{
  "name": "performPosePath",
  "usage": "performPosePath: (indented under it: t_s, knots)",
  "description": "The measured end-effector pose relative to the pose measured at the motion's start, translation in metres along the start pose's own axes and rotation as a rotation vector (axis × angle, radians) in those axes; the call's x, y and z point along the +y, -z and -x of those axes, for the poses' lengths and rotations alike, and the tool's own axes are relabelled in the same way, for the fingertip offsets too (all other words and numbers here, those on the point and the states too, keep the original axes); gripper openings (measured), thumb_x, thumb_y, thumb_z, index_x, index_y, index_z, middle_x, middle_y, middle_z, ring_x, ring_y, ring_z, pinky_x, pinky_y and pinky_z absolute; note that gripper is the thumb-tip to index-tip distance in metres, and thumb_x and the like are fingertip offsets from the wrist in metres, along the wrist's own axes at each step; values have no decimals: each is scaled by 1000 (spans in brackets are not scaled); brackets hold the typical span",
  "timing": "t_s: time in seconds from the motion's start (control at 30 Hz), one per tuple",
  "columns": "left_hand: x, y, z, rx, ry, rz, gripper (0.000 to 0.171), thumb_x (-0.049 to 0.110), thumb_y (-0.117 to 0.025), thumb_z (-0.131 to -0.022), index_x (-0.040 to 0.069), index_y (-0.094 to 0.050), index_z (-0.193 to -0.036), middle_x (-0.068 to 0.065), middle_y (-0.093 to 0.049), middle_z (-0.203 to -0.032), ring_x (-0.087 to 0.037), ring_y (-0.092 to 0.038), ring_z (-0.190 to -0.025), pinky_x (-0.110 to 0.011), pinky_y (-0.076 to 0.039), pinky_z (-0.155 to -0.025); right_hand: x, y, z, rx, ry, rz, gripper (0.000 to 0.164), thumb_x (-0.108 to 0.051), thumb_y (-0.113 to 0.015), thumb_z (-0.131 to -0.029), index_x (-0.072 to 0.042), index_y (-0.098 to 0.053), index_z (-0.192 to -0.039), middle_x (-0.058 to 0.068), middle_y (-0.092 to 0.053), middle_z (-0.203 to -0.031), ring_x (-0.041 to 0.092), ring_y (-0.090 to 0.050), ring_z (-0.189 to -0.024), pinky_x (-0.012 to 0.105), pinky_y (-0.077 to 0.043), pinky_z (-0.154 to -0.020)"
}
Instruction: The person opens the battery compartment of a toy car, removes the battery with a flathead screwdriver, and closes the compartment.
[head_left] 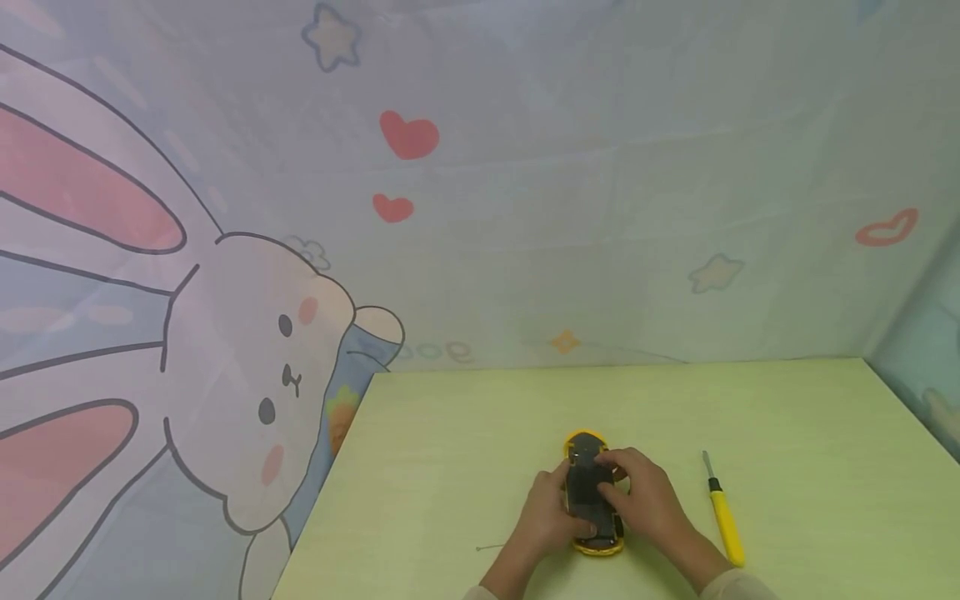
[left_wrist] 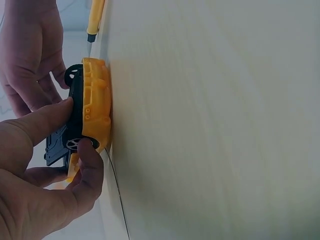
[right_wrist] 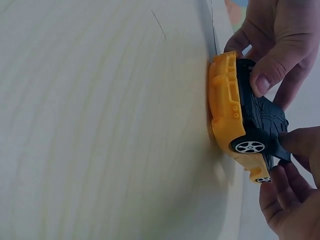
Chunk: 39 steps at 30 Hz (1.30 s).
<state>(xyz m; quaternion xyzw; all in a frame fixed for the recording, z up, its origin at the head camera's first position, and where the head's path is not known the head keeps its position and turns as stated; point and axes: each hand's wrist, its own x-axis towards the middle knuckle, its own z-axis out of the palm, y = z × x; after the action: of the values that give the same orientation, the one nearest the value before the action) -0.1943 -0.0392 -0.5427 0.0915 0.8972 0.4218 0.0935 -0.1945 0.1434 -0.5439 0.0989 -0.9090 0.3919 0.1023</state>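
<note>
A yellow toy car [head_left: 597,551] lies upside down on the table with its black underside [head_left: 588,483] facing up. My left hand [head_left: 551,512] grips it from the left, the thumb pressing on the underside and a finger beside a wheel [left_wrist: 75,144]. On the other side, my right hand [head_left: 651,496] pinches a black plate [right_wrist: 272,120] between thumb and fingers. That plate stands tilted away from the chassis in both wrist views. The right hand [left_wrist: 32,55] appears beyond the car in the left wrist view.
A screwdriver [head_left: 724,521] with a yellow handle lies to the right of my right hand, its tip pointing away. A thin dark strand [head_left: 490,547] lies left of my left wrist. The pale yellow table [head_left: 450,433] ends at a printed cloth backdrop [head_left: 525,275].
</note>
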Motion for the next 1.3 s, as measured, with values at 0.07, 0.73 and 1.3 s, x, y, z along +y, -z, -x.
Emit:
performPosePath:
  t_s: [0.07, 0.73, 1.3]
  knots:
    - [0, 0, 0, 1, -2, 1, 101, 10, -96, -66, 17, -47, -154, -2, -54, -110, -14, -48, -89, -32, -47, -82, 0, 0, 0, 2, 9, -9, 35, -7, -81, -86, -15, -71, -118, -1, -69, -112, 13, -64, -92, 28, -52, -73]
    - [3, -1, 0, 13, 33, -12, 98, 9, -95, -66, 11, -48, -151, -7, -56, -113, -17, -52, -93, -38, -51, -82, 2, 4, 1, 37, -3, -170, 27, -1, -73, -91, -14, -71, -114, 1, -71, -112, 19, -71, -96, 28, -57, -81]
    - [2, -2, 2, 13, 41, -28, 100, 7, -96, -61, 11, -49, -149, -5, -54, -106, -17, -53, -91, -38, -51, -81, 27, 19, -2, 81, -112, -224, 23, -5, -69, -96, -9, -70, -119, 9, -72, -108, 27, -72, -97, 24, -55, -71]
